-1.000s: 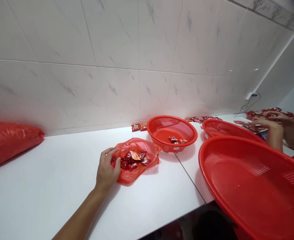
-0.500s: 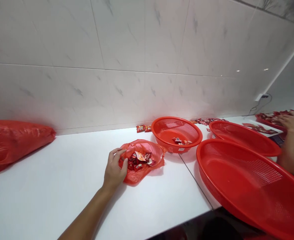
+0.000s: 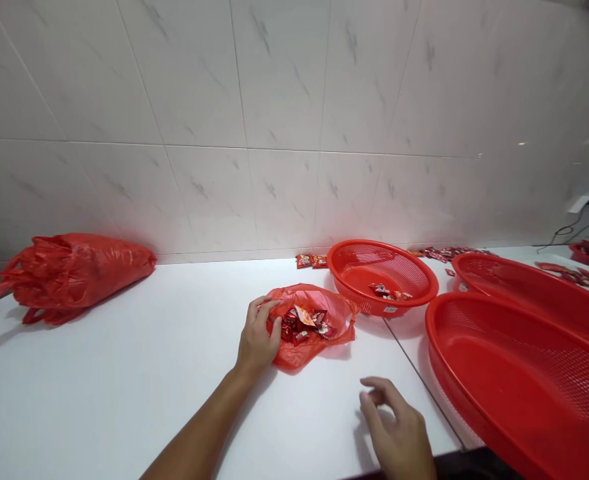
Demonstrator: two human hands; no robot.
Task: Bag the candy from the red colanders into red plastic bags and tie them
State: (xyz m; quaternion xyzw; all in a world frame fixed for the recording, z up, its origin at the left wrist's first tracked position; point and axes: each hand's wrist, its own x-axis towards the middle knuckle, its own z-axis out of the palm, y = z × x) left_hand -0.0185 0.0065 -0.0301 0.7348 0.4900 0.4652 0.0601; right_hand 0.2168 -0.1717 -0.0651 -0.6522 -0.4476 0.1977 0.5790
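My left hand [image 3: 257, 337] grips the near left edge of a small red plastic bag [image 3: 308, 327] that lies open on the white counter [image 3: 124, 373]. Several red-wrapped candies [image 3: 304, 321] sit inside the bag. My right hand [image 3: 398, 430] hovers low over the counter near its front edge, right of the bag, fingers loosely curled and apart, holding nothing. A round red perforated basket [image 3: 381, 275] stands just behind and right of the bag with a few candies in it.
Two large red oval baskets [image 3: 514, 373] [image 3: 534, 293] fill the right side, the nearer one overhanging the counter edge. A bundle of red plastic bags [image 3: 74, 270] lies at the far left by the tiled wall. Loose candies [image 3: 311, 261] lie against the wall.
My right hand has come into view at the lower right. The view has swung left, so the bundle of bags shows more fully and the other person's hands are out of sight.
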